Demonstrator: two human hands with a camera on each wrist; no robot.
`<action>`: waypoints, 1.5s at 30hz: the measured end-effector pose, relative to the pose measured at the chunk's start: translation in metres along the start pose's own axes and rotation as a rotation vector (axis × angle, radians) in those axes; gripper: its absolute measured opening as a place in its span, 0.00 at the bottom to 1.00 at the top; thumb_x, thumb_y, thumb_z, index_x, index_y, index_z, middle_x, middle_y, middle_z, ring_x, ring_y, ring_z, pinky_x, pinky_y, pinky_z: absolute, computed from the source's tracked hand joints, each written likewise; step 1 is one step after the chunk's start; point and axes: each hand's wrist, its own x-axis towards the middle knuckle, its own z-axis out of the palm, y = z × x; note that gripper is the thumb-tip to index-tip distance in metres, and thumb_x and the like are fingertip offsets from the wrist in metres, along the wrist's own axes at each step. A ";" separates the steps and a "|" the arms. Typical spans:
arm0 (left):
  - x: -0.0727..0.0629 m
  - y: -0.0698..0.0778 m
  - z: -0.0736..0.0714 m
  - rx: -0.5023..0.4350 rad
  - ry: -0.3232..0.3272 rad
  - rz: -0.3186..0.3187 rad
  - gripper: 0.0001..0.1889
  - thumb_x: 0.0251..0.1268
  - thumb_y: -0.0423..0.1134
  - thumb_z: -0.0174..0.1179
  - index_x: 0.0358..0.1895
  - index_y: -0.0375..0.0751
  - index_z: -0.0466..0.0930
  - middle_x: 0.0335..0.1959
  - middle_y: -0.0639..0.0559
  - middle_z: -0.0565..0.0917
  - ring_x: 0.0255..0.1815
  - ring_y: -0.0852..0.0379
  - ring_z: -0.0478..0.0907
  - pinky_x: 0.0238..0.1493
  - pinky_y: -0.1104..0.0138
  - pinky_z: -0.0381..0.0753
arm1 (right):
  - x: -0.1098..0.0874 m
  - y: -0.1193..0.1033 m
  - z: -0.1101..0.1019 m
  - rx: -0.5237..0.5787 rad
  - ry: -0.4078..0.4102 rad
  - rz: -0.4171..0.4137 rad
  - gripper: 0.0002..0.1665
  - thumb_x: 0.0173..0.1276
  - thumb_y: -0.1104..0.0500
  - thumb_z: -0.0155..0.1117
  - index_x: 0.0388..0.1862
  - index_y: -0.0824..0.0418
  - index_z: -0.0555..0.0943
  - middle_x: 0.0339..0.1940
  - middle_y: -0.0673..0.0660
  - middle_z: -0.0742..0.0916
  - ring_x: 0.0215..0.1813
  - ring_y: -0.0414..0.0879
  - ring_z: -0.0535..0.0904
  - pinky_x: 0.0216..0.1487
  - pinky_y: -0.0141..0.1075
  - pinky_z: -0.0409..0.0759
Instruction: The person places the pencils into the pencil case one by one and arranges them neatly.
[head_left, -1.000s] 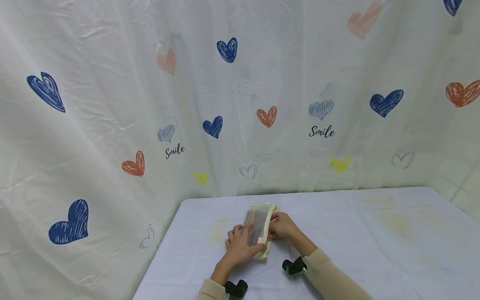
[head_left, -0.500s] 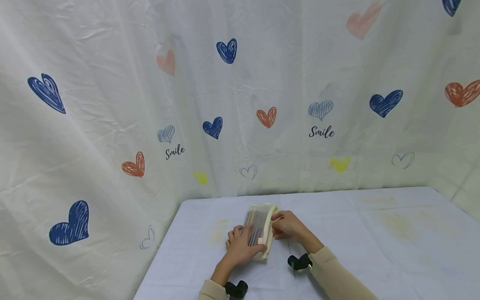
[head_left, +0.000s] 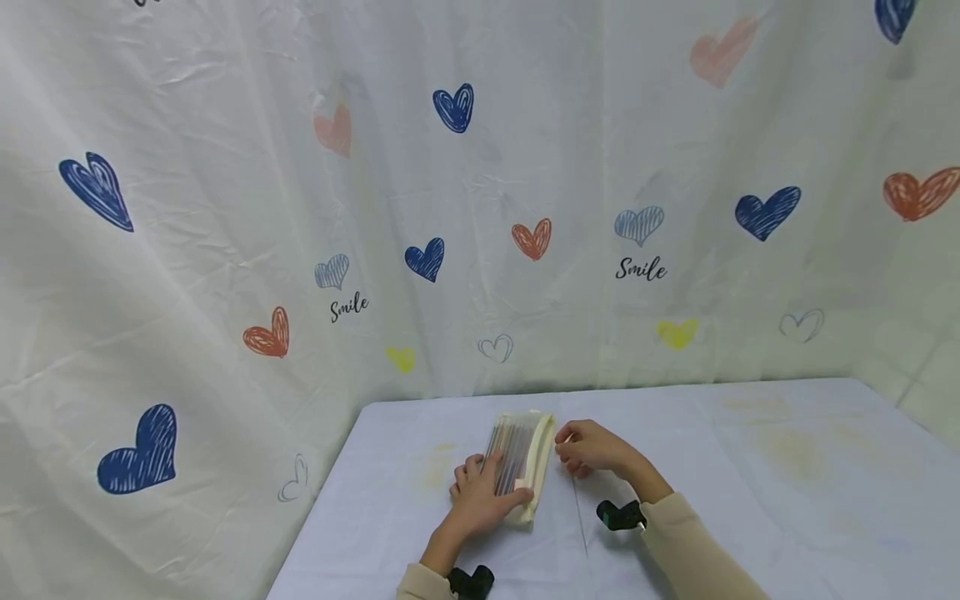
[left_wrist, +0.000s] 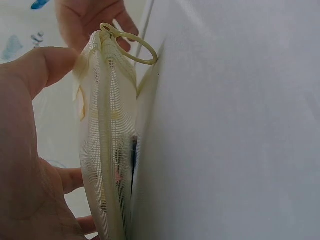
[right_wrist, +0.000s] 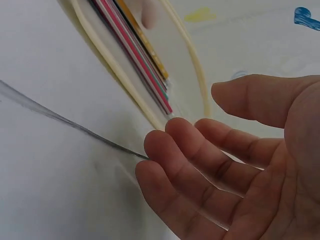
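A cream mesh zip pouch (head_left: 542,450) lies on the white table with several long, thin pencil-like sticks (head_left: 513,442) inside, showing through its clear face. My left hand (head_left: 476,500) holds the pouch across its near part, thumb at the near right corner and fingers spread toward the left side. Beside that thumb, a zipper pull ring (left_wrist: 140,61) sticks out in the left wrist view. My right hand (head_left: 596,447) hovers just right of the pouch, apart from its edge. Its fingers (right_wrist: 185,145) are loosely bent with the thumb held away, and nothing is between them.
A white cloth covers the table (head_left: 750,483), with faint yellowish stains and a thin dark crease (right_wrist: 75,125) near my right hand. Behind it hangs a white curtain (head_left: 570,150) printed with hearts. Black wrist devices (head_left: 621,516) sit at both sleeves.
My right hand has drawn away from the pouch's right edge, where its fingers were, and moved to the right. The left hand and pouch stay in place.
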 end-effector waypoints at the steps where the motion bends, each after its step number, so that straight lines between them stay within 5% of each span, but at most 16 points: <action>1: 0.000 0.000 0.000 -0.008 0.007 0.005 0.48 0.56 0.67 0.65 0.76 0.43 0.66 0.71 0.33 0.62 0.69 0.34 0.55 0.62 0.33 0.53 | -0.001 0.000 -0.003 -0.004 -0.008 -0.002 0.12 0.72 0.60 0.62 0.49 0.67 0.79 0.34 0.59 0.85 0.32 0.49 0.83 0.35 0.43 0.86; 9: 0.001 -0.005 0.002 -0.028 0.003 0.035 0.42 0.65 0.66 0.59 0.75 0.43 0.67 0.71 0.32 0.62 0.67 0.35 0.54 0.58 0.35 0.54 | -0.008 0.000 -0.031 0.028 -0.014 -0.017 0.18 0.74 0.59 0.61 0.55 0.71 0.76 0.41 0.65 0.86 0.37 0.51 0.83 0.42 0.45 0.86; 26: 0.002 -0.012 -0.001 0.001 -0.010 0.054 0.42 0.61 0.66 0.63 0.74 0.47 0.68 0.73 0.31 0.60 0.70 0.33 0.53 0.61 0.32 0.53 | -0.028 0.000 -0.080 0.036 0.074 -0.061 0.23 0.77 0.55 0.60 0.61 0.70 0.74 0.45 0.60 0.87 0.43 0.52 0.86 0.49 0.46 0.86; 35: -0.001 -0.002 -0.009 0.058 0.021 0.151 0.31 0.62 0.59 0.63 0.67 0.52 0.78 0.73 0.30 0.62 0.70 0.33 0.55 0.59 0.34 0.55 | -0.045 -0.011 -0.105 0.026 0.164 -0.112 0.24 0.79 0.53 0.58 0.64 0.68 0.72 0.49 0.61 0.86 0.47 0.50 0.85 0.53 0.44 0.85; 45: 0.000 0.004 -0.023 0.135 -0.034 0.232 0.25 0.70 0.58 0.60 0.65 0.52 0.80 0.71 0.28 0.66 0.69 0.30 0.59 0.58 0.32 0.54 | -0.064 -0.015 -0.131 0.012 0.273 -0.199 0.24 0.80 0.53 0.57 0.65 0.69 0.72 0.46 0.60 0.85 0.47 0.49 0.84 0.49 0.33 0.84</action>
